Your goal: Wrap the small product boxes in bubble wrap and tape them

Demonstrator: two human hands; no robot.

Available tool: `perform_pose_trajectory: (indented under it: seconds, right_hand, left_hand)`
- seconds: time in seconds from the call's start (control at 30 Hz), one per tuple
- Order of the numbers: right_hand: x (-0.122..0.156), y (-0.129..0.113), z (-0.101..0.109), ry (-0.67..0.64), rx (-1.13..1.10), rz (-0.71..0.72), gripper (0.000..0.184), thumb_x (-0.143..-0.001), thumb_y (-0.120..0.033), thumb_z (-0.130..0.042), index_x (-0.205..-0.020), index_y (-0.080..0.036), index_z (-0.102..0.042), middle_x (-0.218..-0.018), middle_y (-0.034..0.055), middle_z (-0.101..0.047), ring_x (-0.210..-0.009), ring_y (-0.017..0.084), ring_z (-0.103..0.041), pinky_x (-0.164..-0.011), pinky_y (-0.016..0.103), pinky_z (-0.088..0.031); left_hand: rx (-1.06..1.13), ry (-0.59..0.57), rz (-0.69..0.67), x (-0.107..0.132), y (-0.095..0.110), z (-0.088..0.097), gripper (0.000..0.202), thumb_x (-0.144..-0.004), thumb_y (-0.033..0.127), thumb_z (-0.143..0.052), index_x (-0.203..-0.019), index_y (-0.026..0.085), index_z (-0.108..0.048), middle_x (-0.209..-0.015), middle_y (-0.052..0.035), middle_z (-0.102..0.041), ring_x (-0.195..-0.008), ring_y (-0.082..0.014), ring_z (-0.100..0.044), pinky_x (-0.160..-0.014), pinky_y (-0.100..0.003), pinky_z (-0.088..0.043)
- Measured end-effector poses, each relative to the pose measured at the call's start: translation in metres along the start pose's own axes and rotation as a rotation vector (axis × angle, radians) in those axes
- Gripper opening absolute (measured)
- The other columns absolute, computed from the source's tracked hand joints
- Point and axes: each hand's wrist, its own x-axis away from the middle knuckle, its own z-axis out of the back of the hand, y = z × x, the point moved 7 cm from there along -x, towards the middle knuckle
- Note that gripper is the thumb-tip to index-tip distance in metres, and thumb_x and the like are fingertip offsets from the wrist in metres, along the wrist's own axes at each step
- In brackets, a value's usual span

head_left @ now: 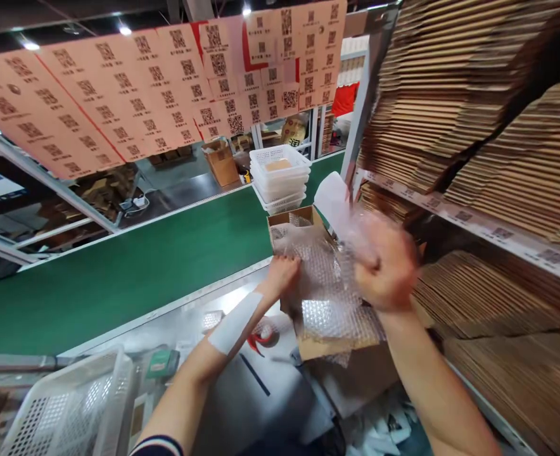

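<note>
Covering a box (322, 349): bubble wrap (322, 272), right hand (388, 266) clutching it, left hand's (282, 273) grip unclear.

Packing workshop: stacked flat cardboard (427, 95), green conveyor belt (142, 259).

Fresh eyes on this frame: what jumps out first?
Probably the pink QR-code board spanning the upper left and middle, then the stacked flat cardboard filling the right side. Near center, shiny bubble wrap lies over an open carton, the left hand at its left edge and the blurred right hand to its right.
</note>
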Motion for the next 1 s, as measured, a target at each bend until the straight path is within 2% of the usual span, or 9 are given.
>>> perform_pose_trajectory:
  seconds: [0.1,0.17,0.2,0.3,0.47,0.63,0.83,0.93,1.0]
  right_hand:
    - [0.003,0.016,-0.075,-0.417,0.331,0.060,0.092,-0.082,-0.040,-0.076,-0.165,-0.021,-0.041,-0.169,0.0195,-0.037,-0.155,0.044,-0.037,-0.124,0.071,-0.031]
    - [0.010,0.036,-0.098,-0.618,0.522,0.045,0.093,-0.080,-0.025,-0.072,-0.166,-0.017,-0.037,-0.170,0.0210,-0.034,-0.153,0.043,-0.041,-0.121,0.068,-0.037]
    - [0.008,0.044,-0.098,-0.641,0.582,0.021,0.089,-0.081,-0.017,-0.067,-0.165,-0.016,-0.039,-0.168,0.0207,-0.038,-0.148,0.041,-0.049,-0.118,0.063,-0.042]
    - [-0.021,0.063,-0.071,-0.503,0.665,-0.093,0.073,-0.085,-0.008,-0.053,-0.157,-0.017,-0.052,-0.154,0.0177,-0.058,-0.121,0.036,-0.070,-0.103,0.049,-0.056]
    - [-0.071,0.075,-0.038,-0.309,0.545,-0.189,0.055,-0.084,-0.014,-0.056,-0.138,-0.016,-0.068,-0.132,0.0163,-0.072,-0.117,0.034,-0.071,-0.099,0.042,-0.056]
    - [-0.083,0.078,-0.039,-0.058,0.243,-0.126,0.071,-0.067,-0.013,-0.058,-0.137,-0.012,-0.068,-0.133,0.0170,-0.071,-0.119,0.032,-0.069,-0.106,0.046,-0.054]
    - [-0.090,0.100,-0.018,0.103,-0.127,-0.273,0.050,-0.065,-0.024,-0.065,-0.113,-0.012,-0.078,-0.103,0.0119,-0.079,-0.093,0.027,-0.073,-0.091,0.043,-0.061]
    - [-0.086,0.099,-0.014,0.106,-0.176,-0.282,0.057,-0.071,-0.032,-0.069,-0.124,-0.013,-0.073,-0.114,0.0134,-0.076,-0.101,0.029,-0.073,-0.095,0.045,-0.060]
    - [-0.076,0.082,-0.028,0.010,-0.092,-0.153,0.068,-0.075,-0.034,-0.070,-0.140,-0.015,-0.064,-0.133,0.0153,-0.069,-0.120,0.031,-0.068,-0.107,0.049,-0.055]
  left_hand:
    - [0.080,-0.003,0.079,0.000,-0.021,0.021,0.024,-0.096,0.016,-0.055,-0.105,0.009,-0.076,-0.106,-0.0174,-0.076,-0.103,-0.0270,-0.073,-0.086,-0.031,-0.047]
    - [0.161,0.054,0.118,-0.003,-0.037,0.035,0.021,-0.094,0.018,-0.057,-0.096,0.013,-0.076,-0.101,-0.0148,-0.077,-0.097,-0.0269,-0.072,-0.080,-0.031,-0.048]
    - [0.232,0.118,0.124,-0.005,-0.046,0.043,0.019,-0.094,0.019,-0.057,-0.092,0.015,-0.075,-0.098,-0.0127,-0.077,-0.095,-0.0261,-0.072,-0.080,-0.031,-0.048]
    - [0.606,0.350,0.144,-0.011,-0.076,0.059,0.016,-0.092,0.022,-0.056,-0.081,0.018,-0.067,-0.083,-0.0061,-0.071,-0.084,-0.0213,-0.068,-0.076,-0.028,-0.049]
    - [1.266,0.542,0.379,-0.006,-0.120,0.049,0.011,-0.090,0.023,-0.054,-0.080,0.019,-0.056,-0.079,-0.0014,-0.063,-0.063,-0.0148,-0.063,-0.057,-0.025,-0.048]
    - [1.345,0.581,0.384,0.008,-0.123,0.040,0.014,-0.084,0.024,-0.066,-0.074,0.018,-0.058,-0.079,-0.0025,-0.064,-0.062,-0.0153,-0.064,-0.054,-0.024,-0.047]
    - [1.613,0.794,0.441,0.026,-0.135,0.027,0.018,-0.074,0.027,-0.074,-0.082,0.019,-0.060,-0.082,0.0008,-0.066,-0.062,-0.0130,-0.063,-0.059,-0.025,-0.053]
    - [1.880,0.861,0.559,0.033,-0.142,0.010,0.026,-0.072,0.026,-0.076,-0.085,0.021,-0.055,-0.073,0.0062,-0.063,-0.056,-0.0094,-0.059,-0.060,-0.023,-0.052]
    - [2.065,0.892,0.629,0.035,-0.143,0.000,0.027,-0.074,0.026,-0.077,-0.085,0.021,-0.052,-0.070,0.0075,-0.062,-0.055,-0.0086,-0.059,-0.060,-0.022,-0.051]
